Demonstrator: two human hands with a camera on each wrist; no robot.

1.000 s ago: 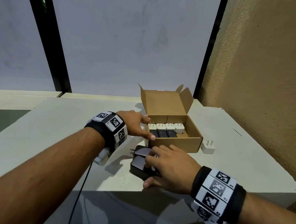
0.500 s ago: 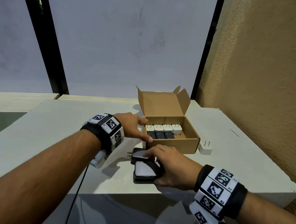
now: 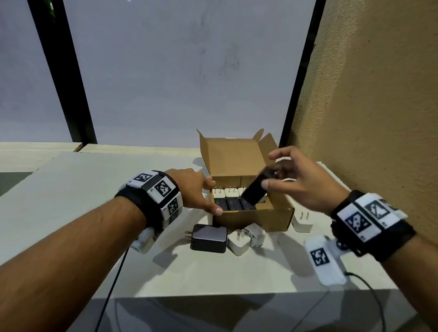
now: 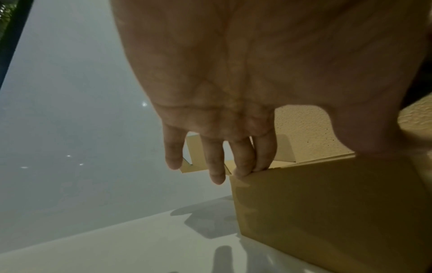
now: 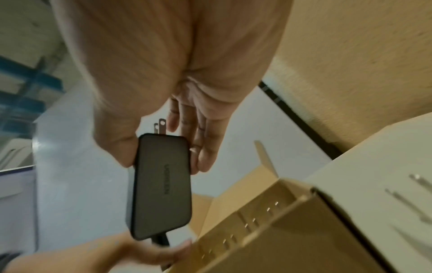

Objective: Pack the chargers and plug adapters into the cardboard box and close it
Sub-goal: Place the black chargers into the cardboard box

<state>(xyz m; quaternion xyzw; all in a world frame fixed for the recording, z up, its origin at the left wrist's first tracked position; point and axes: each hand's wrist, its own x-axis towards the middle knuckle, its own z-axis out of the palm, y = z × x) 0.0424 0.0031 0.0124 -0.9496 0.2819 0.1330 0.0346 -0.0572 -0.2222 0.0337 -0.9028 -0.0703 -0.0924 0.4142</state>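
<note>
The cardboard box (image 3: 256, 216) stands open on the table with its lid (image 3: 229, 153) upright at the back. Inside it, white chargers (image 3: 231, 192) line the back and black chargers (image 3: 232, 204) the front. My right hand (image 3: 270, 177) pinches a black charger (image 3: 253, 193) (image 5: 161, 184), tilted, prongs up, over the box's right half. My left hand (image 3: 210, 196) (image 4: 233, 166) rests with straight fingers on the box's left rim (image 4: 327, 212), thumb at the front corner. In front of the box lie another black charger (image 3: 209, 237) and white plug adapters (image 3: 246, 239). One more white adapter (image 3: 302, 219) lies to the right.
A rough tan wall (image 3: 384, 125) rises close on the right, and a window pane with black frames stands behind the table (image 3: 81, 195). The table's front edge is near my forearms. Thin black cables (image 3: 112, 283) hang from both wrist units.
My right hand has lifted one black charger off the table in front of the box and carried it up over the box, uncovering the white adapters. My left hand stayed at the box's corner.
</note>
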